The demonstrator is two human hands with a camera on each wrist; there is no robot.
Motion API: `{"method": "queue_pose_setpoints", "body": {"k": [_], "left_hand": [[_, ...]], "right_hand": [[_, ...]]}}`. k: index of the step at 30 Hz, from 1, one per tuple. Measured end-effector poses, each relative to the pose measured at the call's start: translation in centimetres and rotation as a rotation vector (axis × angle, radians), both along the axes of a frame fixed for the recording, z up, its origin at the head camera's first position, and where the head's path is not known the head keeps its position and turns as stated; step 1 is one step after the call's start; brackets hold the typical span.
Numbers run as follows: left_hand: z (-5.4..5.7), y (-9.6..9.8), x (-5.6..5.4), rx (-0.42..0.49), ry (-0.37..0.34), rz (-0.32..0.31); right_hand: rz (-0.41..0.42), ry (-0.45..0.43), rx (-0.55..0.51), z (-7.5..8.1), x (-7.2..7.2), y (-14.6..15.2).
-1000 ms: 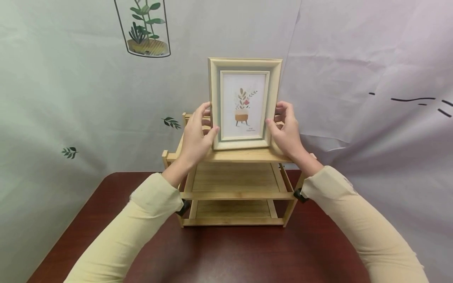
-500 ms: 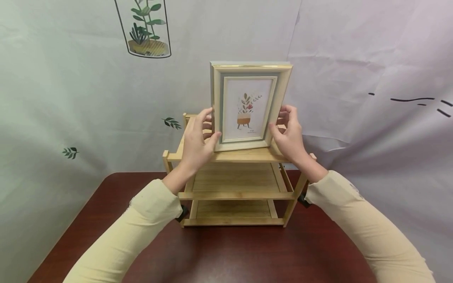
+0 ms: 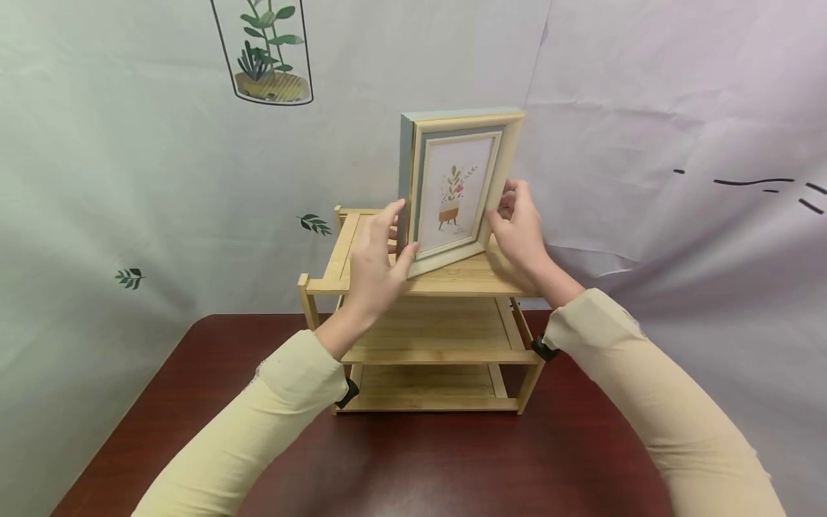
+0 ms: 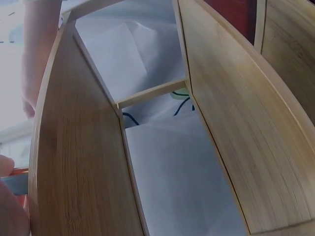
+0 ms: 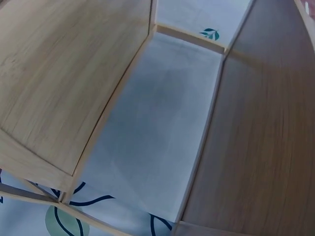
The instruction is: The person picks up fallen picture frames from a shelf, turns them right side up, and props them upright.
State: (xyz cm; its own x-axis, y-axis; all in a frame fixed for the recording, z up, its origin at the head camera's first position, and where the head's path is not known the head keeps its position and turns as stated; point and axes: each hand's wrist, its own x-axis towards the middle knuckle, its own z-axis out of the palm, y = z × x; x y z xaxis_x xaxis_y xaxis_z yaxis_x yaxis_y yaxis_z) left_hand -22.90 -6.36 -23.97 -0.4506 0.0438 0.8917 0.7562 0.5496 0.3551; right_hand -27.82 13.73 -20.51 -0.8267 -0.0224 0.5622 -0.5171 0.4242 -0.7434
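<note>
Turned since the earlier head view: picture frame (image 3: 459,183), one item, cream moulding with grey inner band; its left side now swung toward the shelf front, grey-blue side edge showing, face angled to the person's right; both hands shifted along with it.

Location: on the top shelf (image 3: 461,273) of a wooden rack, upright; lower left corner near the front rail, lower right corner set further back.

Left hand (image 3: 377,269): grip grasping the frame low on its left side, thumb at the front moulding, fingers round the edge; right hand (image 3: 520,230): grip grasping the right side, thumb at the front edge, fingers partly hidden behind; pressure of either cannot be told.

Handling note, by judgement: step in hand seems to be setting the frame's angle; best done with both hands working as a pair, one easing forward as the other eases back; base kept flat, near corner kept behind the rail, thumbs off the glazing; release advisable only once it stands unaided.

Outward: middle shelf (image 3: 439,330) and lower shelf (image 3: 426,380), below; dark red surface (image 3: 413,459), beneath the rack; pale backdrop (image 3: 614,72) with printed plant jar (image 3: 274,61), behind; right wrist view, boards and backdrop only.
</note>
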Motion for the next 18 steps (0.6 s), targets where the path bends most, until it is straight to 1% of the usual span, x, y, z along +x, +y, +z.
{"method": "queue_pose_setpoints", "body": {"k": [2, 5, 9, 11, 16, 18], "left_hand": [[-0.1, 0.3, 0.0, 0.003, 0.005, 0.017], [-0.2, 0.9, 0.0, 0.009, 0.015, 0.035], [-0.3, 1.6, 0.0, 0.017, 0.04, 0.059], [-0.3, 1.9, 0.0, 0.021, 0.055, 0.071], [-0.5, 2.6, -0.1, 0.029, 0.079, 0.091], [-0.5, 2.7, -0.1, 0.028, 0.079, 0.096]], "right_hand": [[-0.01, -0.034, 0.005, 0.2, -0.3, -0.1], [-0.006, -0.067, -0.015, 0.4, -0.8, -0.2], [0.017, -0.077, -0.058, 0.6, -1.4, -0.5], [0.012, -0.08, -0.065, 0.7, -1.7, -0.6], [-0.015, -0.09, -0.046, 0.7, -2.5, -0.9], [-0.012, -0.096, -0.049, 0.6, -2.7, -0.9]]}}
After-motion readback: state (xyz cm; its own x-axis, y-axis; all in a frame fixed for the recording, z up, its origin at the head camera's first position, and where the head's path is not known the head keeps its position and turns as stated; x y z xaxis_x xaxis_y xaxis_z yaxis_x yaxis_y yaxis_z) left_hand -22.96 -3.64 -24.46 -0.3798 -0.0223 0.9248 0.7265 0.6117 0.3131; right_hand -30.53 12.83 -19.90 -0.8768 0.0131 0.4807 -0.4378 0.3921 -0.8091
